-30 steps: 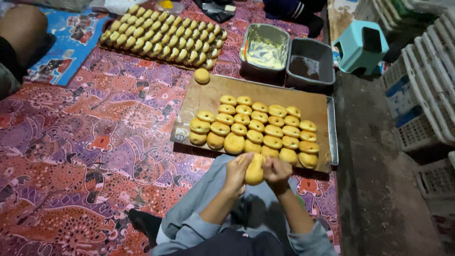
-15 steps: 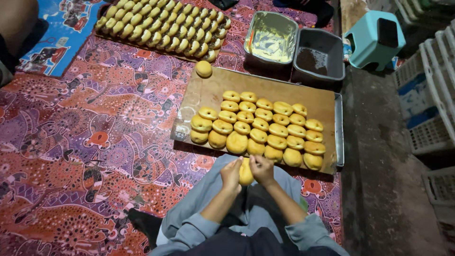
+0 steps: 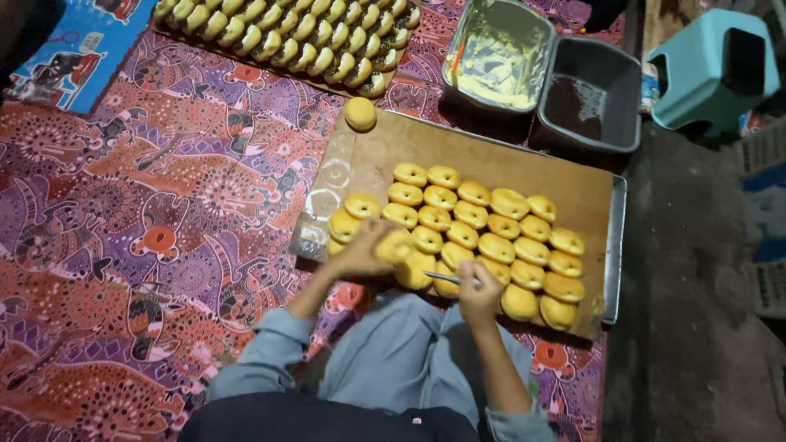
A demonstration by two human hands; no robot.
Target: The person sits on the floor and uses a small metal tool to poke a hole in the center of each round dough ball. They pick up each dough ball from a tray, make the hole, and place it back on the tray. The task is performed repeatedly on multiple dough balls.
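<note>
**Bun held for the blade**

On the patterned mat point(image 3: 123, 245), a wooden board point(image 3: 573, 184) carries rows of golden buns point(image 3: 483, 221). One bun point(image 3: 395, 245) is cupped at the board's near edge by the left hand point(image 3: 364, 250), fingers curled around it. A thin knife point(image 3: 442, 278) is pinched by the right hand point(image 3: 479, 296). A level blade and steady grip seem advisable.

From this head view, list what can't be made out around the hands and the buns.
- Left hand: the bun it holds is blurred.
- Right hand: the thin tool is too small to identify.
- Far tray of buns: cut off by the top edge.
- Grey tub: its dark contents are too dim.
- Front buns: partly hidden by both hands.
</note>
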